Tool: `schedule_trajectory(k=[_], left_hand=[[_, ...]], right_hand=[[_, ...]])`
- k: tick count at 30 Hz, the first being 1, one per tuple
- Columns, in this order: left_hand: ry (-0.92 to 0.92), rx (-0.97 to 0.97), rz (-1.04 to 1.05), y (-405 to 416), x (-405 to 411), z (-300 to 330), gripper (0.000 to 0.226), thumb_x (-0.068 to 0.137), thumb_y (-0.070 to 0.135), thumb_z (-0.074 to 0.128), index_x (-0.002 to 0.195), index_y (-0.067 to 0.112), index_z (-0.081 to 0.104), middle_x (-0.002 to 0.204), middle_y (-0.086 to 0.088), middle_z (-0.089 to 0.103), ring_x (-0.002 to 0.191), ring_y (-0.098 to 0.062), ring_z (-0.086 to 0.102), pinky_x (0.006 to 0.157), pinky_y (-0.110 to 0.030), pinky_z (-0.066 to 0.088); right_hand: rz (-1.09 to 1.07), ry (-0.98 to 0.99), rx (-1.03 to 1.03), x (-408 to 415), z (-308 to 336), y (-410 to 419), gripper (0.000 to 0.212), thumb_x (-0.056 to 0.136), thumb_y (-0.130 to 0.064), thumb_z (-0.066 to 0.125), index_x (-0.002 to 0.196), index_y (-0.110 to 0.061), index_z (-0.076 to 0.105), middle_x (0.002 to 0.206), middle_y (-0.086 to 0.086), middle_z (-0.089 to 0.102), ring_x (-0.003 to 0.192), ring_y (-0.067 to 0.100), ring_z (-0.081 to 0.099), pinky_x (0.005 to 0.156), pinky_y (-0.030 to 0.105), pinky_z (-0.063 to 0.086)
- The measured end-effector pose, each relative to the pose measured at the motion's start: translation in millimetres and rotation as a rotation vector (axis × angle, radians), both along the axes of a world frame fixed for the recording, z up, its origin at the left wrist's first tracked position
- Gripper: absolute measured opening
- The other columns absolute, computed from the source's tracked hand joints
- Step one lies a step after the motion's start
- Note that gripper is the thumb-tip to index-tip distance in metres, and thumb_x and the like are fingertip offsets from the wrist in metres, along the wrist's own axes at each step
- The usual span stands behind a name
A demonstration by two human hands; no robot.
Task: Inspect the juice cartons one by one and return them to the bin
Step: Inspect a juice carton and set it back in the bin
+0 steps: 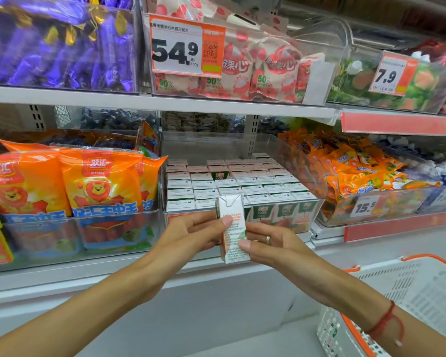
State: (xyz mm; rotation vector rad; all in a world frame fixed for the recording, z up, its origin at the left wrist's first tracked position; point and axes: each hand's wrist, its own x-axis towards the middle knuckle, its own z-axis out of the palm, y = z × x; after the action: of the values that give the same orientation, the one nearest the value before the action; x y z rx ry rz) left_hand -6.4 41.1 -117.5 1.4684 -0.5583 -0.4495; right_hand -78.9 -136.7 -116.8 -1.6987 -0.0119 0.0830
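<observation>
Juice carton [232,228]: pinched upright between left hand [196,234] and right hand [269,243]; bin [317,202] behind. Risk: light fingertip grip, carton may slip.

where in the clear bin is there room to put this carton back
The clear plastic bin is packed with small white-topped juice cartons. One sunken gap shows in the second row from the back, left of centre, bordered by carton tops. The held white juice carton hides the front row's middle.
</observation>
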Motion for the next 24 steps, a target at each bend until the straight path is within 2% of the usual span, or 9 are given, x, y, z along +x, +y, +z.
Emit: schedule_trajectory(k=[4,6,8,10,12,15,18,21,24], left_hand=[[-0.082,-0.065,0.168,-5.6,-3.8,-2.6,0.016,0.086,0.019,0.068,0.100,0.023,0.075,0.090,0.008,0.077,0.085,-0.006,0.073,0.069,-0.012,0.054],[-0.108,-0.040,0.218,-9.8,-6.5,-3.1,0.012,0.082,0.021,0.073,0.089,0.031,0.075,0.083,0.014,0.076,0.080,-0.001,0.072,0.065,-0.012,0.055],[-0.125,0.001,0.238,-13.6,-7.5,-4.5,0.014,0.077,0.025,0.079,0.083,0.035,0.072,0.083,0.019,0.075,0.081,0.006,0.069,0.065,-0.011,0.054],[-0.114,0.035,0.262,-14.5,-4.9,-6.4,0.014,0.077,0.026,0.079,0.083,0.035,0.071,0.084,0.018,0.076,0.082,0.005,0.069,0.068,-0.013,0.055],[-0.049,0.043,0.231,-11.6,-1.5,-6.7,0.009,0.081,0.027,0.076,0.082,0.034,0.071,0.083,0.014,0.076,0.082,-0.001,0.072,0.069,-0.015,0.057],[0.063,0.045,0.116,-5.3,3.2,-3.4,0.004,0.086,0.029,0.070,0.085,0.031,0.074,0.086,0.010,0.077,0.081,-0.004,0.073,0.066,-0.011,0.055],[0.091,0.071,0.037,-2.7,6.8,-1.0,0.014,0.088,0.033,0.066,0.100,0.028,0.072,0.092,0.008,0.077,0.088,-0.006,0.073,0.068,-0.012,0.055],[0.032,0.059,0.004,-1.5,8.9,0.8,0.025,0.085,0.031,0.069,0.110,0.027,0.070,0.100,0.009,0.076,0.094,-0.007,0.072,0.077,-0.014,0.056],[-0.124,0.044,-0.022,2.2,10.2,4.6,0.037,0.076,0.029,0.074,0.113,0.029,0.068,0.104,0.014,0.075,0.098,-0.005,0.070,0.078,-0.012,0.053]], right_hand=[[-0.297,-0.143,-0.088,0.3,-7.1,6.4,0.048,0.060,-0.033,0.089,0.102,-0.028,0.067,0.090,-0.012,0.074,0.083,0.001,0.068,0.069,0.012,0.050],[-0.437,-0.245,-0.211,2.1,-11.2,9.8,0.050,0.056,-0.032,0.092,0.097,-0.030,0.064,0.085,-0.018,0.071,0.077,-0.001,0.066,0.065,0.012,0.050],[-0.488,-0.332,-0.328,3.1,-15.0,13.2,0.056,0.050,-0.041,0.091,0.096,-0.033,0.060,0.088,-0.025,0.066,0.079,-0.002,0.064,0.064,0.012,0.049],[-0.475,-0.364,-0.404,3.0,-17.2,15.2,0.060,0.045,-0.055,0.083,0.096,-0.037,0.056,0.092,-0.030,0.062,0.083,-0.004,0.062,0.066,0.011,0.049],[-0.418,-0.345,-0.399,3.4,-17.1,13.7,0.057,0.050,-0.057,0.083,0.096,-0.037,0.056,0.093,-0.032,0.062,0.084,-0.004,0.061,0.069,0.012,0.050],[-0.328,-0.254,-0.206,6.3,-11.6,3.4,0.038,0.066,-0.049,0.078,0.096,-0.031,0.065,0.087,-0.022,0.069,0.080,-0.001,0.064,0.069,0.014,0.051],[-0.183,-0.130,-0.084,7.4,-7.8,-5.2,0.041,0.071,-0.049,0.068,0.107,-0.030,0.068,0.097,-0.009,0.074,0.092,0.009,0.070,0.073,0.016,0.053],[-0.075,-0.140,-0.094,6.4,-8.2,-8.7,0.043,0.075,-0.047,0.067,0.117,-0.034,0.065,0.107,-0.011,0.073,0.101,0.006,0.068,0.079,0.016,0.053],[-0.114,-0.241,-0.135,6.5,-6.6,-14.8,0.044,0.070,-0.038,0.075,0.113,-0.036,0.065,0.106,-0.013,0.073,0.103,0.003,0.066,0.085,0.014,0.051]])
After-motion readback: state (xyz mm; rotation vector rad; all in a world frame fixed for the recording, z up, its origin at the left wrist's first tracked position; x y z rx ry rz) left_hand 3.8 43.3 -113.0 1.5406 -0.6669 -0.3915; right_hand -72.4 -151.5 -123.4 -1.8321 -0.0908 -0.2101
